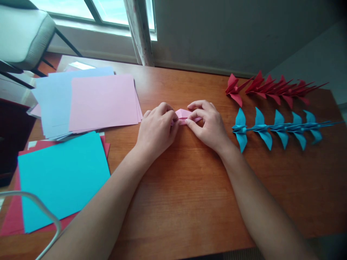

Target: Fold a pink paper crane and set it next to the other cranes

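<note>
Between my hands, at the middle of the wooden table (pixel 173 216), lies a small piece of folded pink paper (pixel 183 114). My left hand (pixel 159 124) pinches its left end, with the fingers bent and covering that part. On the other side my right hand (pixel 207 122) grips the right end, thumb and fingertips pressed on the lower fold. A raised pink flap shows between the fingertips. How the ends are folded is hidden under the fingers.
Pink sheets (pixel 104 103) overlap light blue sheets (pixel 54 104) at the back left. Nearer lie turquoise sheets (pixel 63 178) over red sheets (pixel 13 216). A white cable (pixel 38 202) crosses the lower left corner. Rows of red paper cranes (pixel 282 88) and blue paper cranes (pixel 279 128) stand right.
</note>
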`<state>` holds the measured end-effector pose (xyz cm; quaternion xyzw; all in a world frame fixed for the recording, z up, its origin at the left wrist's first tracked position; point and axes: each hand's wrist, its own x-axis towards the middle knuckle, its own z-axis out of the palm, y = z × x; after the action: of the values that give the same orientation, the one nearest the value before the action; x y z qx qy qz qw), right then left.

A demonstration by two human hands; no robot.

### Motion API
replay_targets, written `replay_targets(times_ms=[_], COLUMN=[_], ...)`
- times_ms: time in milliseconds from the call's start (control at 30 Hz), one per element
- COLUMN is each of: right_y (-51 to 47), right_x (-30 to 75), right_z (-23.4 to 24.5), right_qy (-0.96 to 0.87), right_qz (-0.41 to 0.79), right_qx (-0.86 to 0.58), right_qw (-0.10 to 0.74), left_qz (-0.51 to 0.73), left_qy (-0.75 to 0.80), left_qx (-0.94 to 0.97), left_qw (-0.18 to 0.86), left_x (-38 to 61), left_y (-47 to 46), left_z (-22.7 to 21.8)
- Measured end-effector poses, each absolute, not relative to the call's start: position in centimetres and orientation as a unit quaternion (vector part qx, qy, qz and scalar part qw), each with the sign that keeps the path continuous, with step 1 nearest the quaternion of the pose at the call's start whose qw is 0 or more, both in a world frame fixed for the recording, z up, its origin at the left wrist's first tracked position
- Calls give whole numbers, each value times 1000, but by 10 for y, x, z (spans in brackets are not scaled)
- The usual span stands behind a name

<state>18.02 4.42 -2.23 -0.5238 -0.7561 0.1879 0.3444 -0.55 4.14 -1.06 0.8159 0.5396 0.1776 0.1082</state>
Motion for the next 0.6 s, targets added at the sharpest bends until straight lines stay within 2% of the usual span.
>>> replay_targets(times_ms=[600], right_y=[43], right_x=[177], right_z=[-26], right_qy=[-764], right_qz=[155], right_qx=[-529], right_qw=[335], left_qz=[184], left_qy=[550], left_qx=[809], left_qw=[102], left_x=[-3], left_y=[39], left_z=[-11])
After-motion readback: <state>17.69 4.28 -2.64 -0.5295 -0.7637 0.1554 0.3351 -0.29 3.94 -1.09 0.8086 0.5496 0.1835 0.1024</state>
